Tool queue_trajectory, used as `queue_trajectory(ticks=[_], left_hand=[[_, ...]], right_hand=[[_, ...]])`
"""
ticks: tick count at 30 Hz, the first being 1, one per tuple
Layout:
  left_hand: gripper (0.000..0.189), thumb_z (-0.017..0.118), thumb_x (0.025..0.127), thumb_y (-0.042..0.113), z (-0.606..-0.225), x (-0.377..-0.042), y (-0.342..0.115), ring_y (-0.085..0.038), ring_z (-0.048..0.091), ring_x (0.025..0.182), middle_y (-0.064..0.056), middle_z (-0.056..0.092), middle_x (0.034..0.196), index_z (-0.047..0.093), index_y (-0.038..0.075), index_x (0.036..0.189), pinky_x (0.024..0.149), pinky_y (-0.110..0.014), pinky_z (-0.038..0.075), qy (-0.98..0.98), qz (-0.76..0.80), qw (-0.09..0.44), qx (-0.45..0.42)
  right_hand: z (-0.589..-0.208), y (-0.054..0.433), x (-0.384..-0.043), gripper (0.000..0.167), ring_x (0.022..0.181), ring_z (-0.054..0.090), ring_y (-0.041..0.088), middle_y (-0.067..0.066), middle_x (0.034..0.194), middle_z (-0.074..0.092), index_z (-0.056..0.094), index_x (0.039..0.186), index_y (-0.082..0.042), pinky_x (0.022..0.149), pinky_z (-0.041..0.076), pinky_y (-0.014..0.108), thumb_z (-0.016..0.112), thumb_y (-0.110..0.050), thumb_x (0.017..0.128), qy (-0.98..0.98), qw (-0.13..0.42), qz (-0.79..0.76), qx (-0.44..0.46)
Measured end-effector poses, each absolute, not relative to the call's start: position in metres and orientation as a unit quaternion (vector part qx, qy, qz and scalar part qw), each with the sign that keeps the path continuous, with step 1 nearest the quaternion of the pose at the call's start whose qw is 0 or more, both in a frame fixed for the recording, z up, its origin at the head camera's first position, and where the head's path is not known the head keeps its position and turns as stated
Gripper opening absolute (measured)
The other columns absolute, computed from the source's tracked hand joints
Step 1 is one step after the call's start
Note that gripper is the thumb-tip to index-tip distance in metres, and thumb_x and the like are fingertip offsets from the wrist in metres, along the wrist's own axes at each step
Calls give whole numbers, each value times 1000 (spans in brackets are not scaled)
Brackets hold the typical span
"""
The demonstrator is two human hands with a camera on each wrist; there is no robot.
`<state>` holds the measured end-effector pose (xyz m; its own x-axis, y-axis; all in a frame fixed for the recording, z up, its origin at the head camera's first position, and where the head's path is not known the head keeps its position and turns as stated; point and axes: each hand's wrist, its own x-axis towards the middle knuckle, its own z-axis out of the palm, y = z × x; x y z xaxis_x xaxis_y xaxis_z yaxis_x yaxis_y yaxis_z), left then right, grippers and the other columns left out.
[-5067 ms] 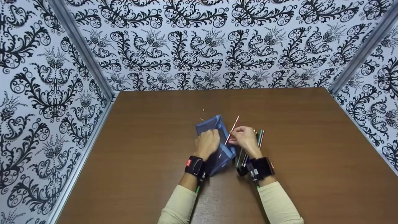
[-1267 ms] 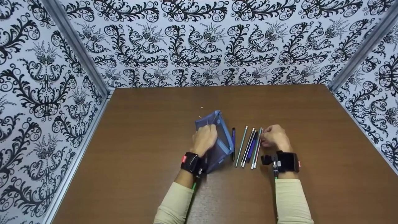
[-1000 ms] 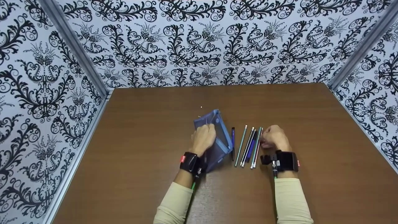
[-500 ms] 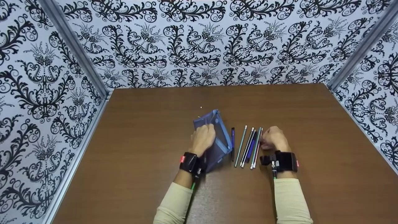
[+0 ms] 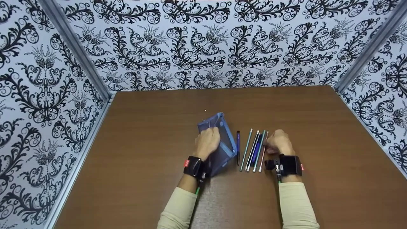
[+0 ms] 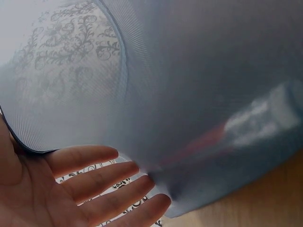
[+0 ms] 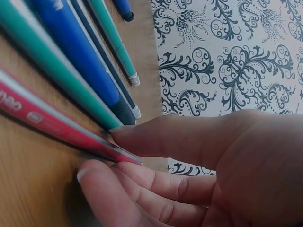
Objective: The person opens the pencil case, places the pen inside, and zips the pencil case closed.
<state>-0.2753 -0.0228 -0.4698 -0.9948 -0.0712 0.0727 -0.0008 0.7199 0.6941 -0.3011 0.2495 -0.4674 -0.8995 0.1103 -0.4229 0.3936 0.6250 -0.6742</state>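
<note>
My left hand (image 5: 207, 143) holds the blue mesh pencil pouch (image 5: 225, 159), whose zip side faces right. In the left wrist view its edge passes between thumb and fingers, and a blurred red stick with a whitish end (image 6: 255, 118) shows through the mesh. My right hand (image 5: 279, 142) is at the right end of a row of pencils and pens. Its thumb and curled fingers straddle the far end of the red pencil (image 7: 57, 123); the thumb tip touches the green pencil (image 7: 52, 66) beside it. A blue pen (image 7: 78, 52) lies just past the green one.
Further left in the row lie a black pencil (image 5: 252, 152), a teal pencil (image 5: 246, 151) and a dark blue pen (image 5: 238, 148) close to the pouch. Small white bits (image 5: 205, 110) lie behind the pouch. Patterned walls (image 5: 203, 47) border the brown table (image 5: 143, 159).
Earlier my right hand held a pink-red stick at the pouch mouth; then it moved right to the row. Since half a second ago the green pencil has shifted left, apart from the red one.
</note>
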Motion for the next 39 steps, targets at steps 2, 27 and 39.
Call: queue_trajectory(ticks=[2, 27, 39], left_hand=[[51, 30, 103, 34, -470, -275, -23, -38, 68, 99, -15, 72, 108, 70, 7, 88, 82, -55, 50, -926, -375, 44, 21], [51, 29, 102, 35, -470, -276, -23, -36, 69, 99, -12, 73, 106, 68, 10, 82, 83, -55, 49, -921, -388, 33, 31], [51, 30, 102, 37, -471, -276, -23, -36, 69, 98, -13, 72, 107, 68, 9, 85, 84, -54, 49, -921, -387, 31, 35]], right_hand=[[-468, 249, -301, 16, 51, 67, 14, 10, 63, 65, 60, 92, 7, 53, 55, 27, 68, -6, 87, 884, 170, -409, 147], [-470, 246, -298, 16, 44, 62, 11, 5, 57, 59, 57, 91, 7, 47, 52, 24, 65, -6, 86, 887, 158, -408, 150], [-465, 251, -301, 43, 45, 60, 10, 11, 68, 59, 49, 119, 18, 46, 52, 24, 59, -15, 93, 897, 139, -392, 153]])
